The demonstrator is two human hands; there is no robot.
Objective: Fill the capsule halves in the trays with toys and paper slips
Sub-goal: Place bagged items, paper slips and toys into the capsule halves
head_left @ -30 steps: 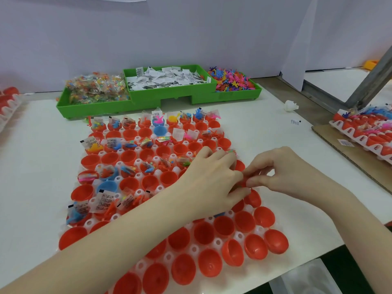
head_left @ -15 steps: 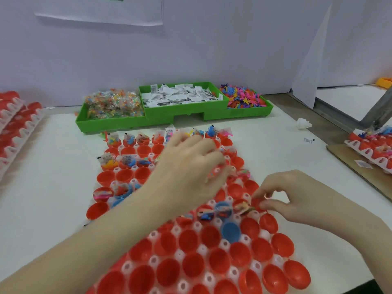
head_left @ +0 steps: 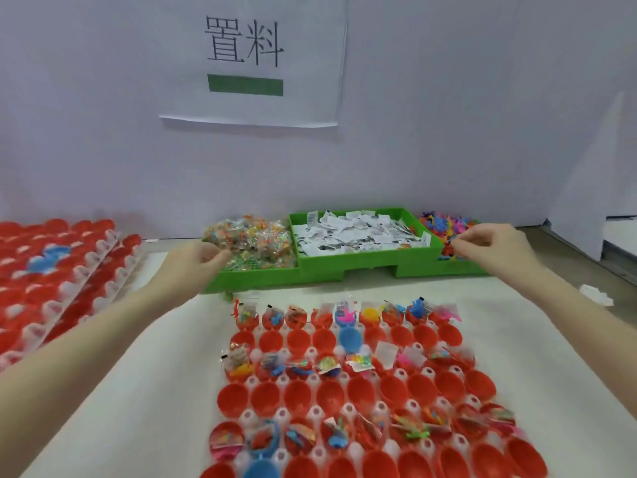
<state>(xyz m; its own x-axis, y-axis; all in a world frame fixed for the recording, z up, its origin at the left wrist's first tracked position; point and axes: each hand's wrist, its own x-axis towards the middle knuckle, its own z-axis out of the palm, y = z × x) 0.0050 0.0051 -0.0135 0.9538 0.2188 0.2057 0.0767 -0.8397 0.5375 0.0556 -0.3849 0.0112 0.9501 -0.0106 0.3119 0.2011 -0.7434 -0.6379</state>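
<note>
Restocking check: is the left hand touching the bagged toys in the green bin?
Touching: the head view shows the left hand's fingertips on the bagged toys.

White table (head_left: 155,374) carries capsule trays (head_left: 358,391) and green bins (head_left: 344,267).

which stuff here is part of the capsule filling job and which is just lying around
In use:
- tray of capsule halves
- green bin: bagged toys, paper slips, loose toys
- left hand, right hand, both reaching into the bin

Lying about:
- stacked trays
- wall sign
- white scrap
</note>
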